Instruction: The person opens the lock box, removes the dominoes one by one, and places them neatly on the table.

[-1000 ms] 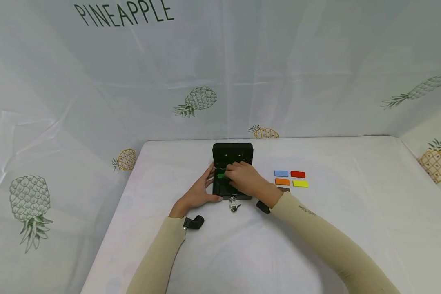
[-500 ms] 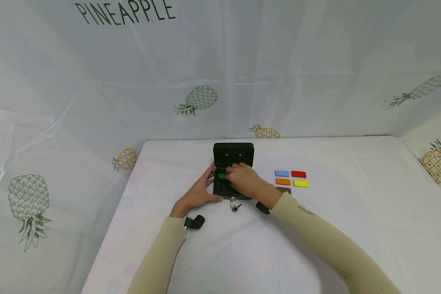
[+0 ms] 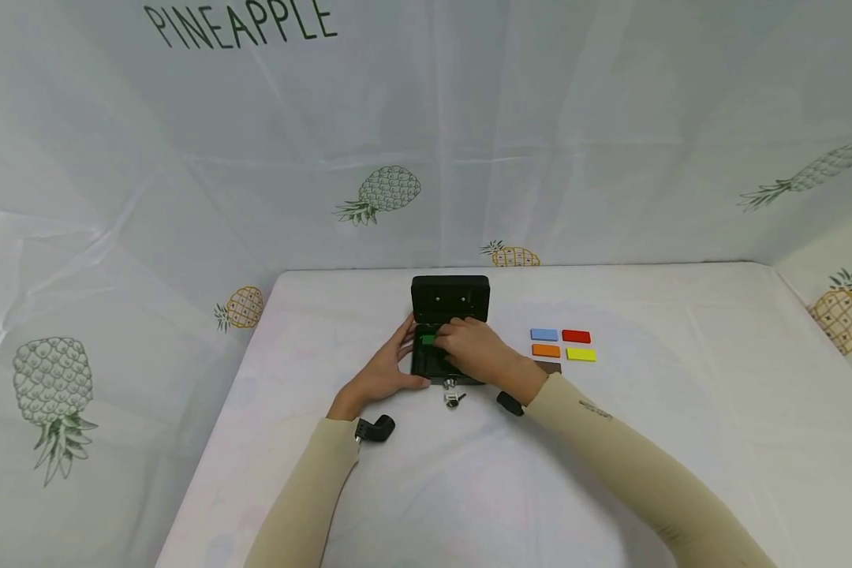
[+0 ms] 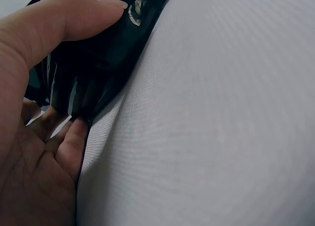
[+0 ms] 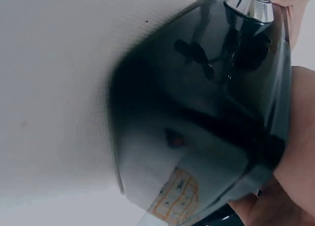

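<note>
A black metal box [image 3: 426, 368] stands with its lid [image 3: 450, 292] raised at the back; a lock with a key [image 3: 451, 394] sticks out from its front. My left hand [image 3: 379, 374] grips the near left corner, its thumb [image 4: 93, 16] on the front and the other fingers along the side. Inside the box, the bent fingers of my right hand [image 3: 476, 347] are at a flat green block [image 3: 427, 340] and seem to pinch its right end. The right fingertips are partly hidden. In the right wrist view the shiny front of the box [image 5: 197, 103] fills much of the picture.
Right of the box lie flat blocks: blue [image 3: 543, 334], red [image 3: 577, 337], orange [image 3: 545, 350], yellow [image 3: 581, 355] and brown [image 3: 550, 367]. My right forearm [image 3: 610, 426] passes just in front of the brown one. A white cloth [image 3: 426, 489] covers the table.
Both hands keep almost the same place. The right fingers shift only slightly at the green block, and the box has not moved.
</note>
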The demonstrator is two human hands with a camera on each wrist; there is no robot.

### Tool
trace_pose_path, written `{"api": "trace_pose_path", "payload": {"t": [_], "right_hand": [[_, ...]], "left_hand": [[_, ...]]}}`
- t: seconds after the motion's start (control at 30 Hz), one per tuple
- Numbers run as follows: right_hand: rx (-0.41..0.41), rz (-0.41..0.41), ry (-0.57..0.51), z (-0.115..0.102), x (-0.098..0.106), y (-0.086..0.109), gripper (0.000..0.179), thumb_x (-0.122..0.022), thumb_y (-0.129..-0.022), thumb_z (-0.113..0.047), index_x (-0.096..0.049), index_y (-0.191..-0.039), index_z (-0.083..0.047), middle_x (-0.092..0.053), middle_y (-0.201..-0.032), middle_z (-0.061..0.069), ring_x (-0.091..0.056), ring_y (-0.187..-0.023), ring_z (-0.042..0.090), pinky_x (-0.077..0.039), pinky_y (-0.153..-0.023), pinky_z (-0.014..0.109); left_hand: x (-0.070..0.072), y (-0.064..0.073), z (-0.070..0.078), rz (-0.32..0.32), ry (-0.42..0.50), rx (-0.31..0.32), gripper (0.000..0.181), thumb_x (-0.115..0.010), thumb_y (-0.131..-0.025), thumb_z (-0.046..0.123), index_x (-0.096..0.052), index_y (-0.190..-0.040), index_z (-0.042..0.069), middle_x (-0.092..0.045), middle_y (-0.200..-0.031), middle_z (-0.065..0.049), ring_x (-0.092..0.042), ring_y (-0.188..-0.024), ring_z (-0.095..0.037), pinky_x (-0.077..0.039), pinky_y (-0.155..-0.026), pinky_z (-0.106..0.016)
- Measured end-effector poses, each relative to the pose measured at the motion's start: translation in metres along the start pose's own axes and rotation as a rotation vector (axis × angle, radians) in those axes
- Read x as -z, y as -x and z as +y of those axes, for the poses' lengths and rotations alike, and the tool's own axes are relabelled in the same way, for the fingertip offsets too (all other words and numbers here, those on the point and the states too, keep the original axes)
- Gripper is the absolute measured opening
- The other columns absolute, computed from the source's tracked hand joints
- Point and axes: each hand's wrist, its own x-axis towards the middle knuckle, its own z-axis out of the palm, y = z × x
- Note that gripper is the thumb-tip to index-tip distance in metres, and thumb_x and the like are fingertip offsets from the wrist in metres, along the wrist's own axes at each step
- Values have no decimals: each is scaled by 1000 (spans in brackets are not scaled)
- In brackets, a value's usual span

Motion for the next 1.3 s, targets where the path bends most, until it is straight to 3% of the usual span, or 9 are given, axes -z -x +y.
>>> {"api": "trace_pose_path", "payload": {"t": [0.2, 0.43, 0.83, 1.13, 1.3], "right_hand": [[3, -14, 9, -1, -2, -1, 27, -81, -96, -18, -80, -121, -10, -74, -123, 6, -67, -111, 24, -60, -102, 42], [10, 43, 19, 0, 3, 5, 16, -82, -94, -13, -83, -109, -10, -76, -112, 4, -67, -102, 23, -62, -92, 39], [-3, 75, 10, -1, 3, 9, 17, -81, -95, -15, -81, -111, -11, -78, -105, 5, -69, -97, 23, -62, -87, 40], [-15, 133, -6, 4, 12, 26, 19, -81, -95, -15, -82, -114, -13, -77, -107, 2, -65, -97, 21, -61, -93, 38], [-9, 182, -13, 9, 21, 40, 21, -84, -92, -14, -82, -112, -13, -76, -105, 2, -64, -96, 22, -61, -89, 36]], "left_hand": [[0, 0, -2, -9, 1, -1, 124, -88, -86, 4, 1, -171, 12, -20, -174, -17, -27, -160, -33, -30, -131, -40], [2, 0, 4, -6, 0, -8, 124, -87, -85, 0, 1, -171, 11, -20, -174, -16, -26, -160, -31, -30, -131, -39], [0, 2, 2, 0, 9, -8, 125, -89, -84, 2, -1, -172, 13, -22, -173, -17, -28, -159, -33, -30, -131, -40], [-2, 4, 3, -3, 12, -1, 125, -88, -84, 2, 0, -172, 14, -21, -174, -15, -27, -160, -32, -30, -131, -40], [-1, 4, 3, 6, -4, 0, 126, -88, -83, 1, -1, -172, 15, -23, -173, -14, -28, -160, -29, -30, -130, -36]]}}
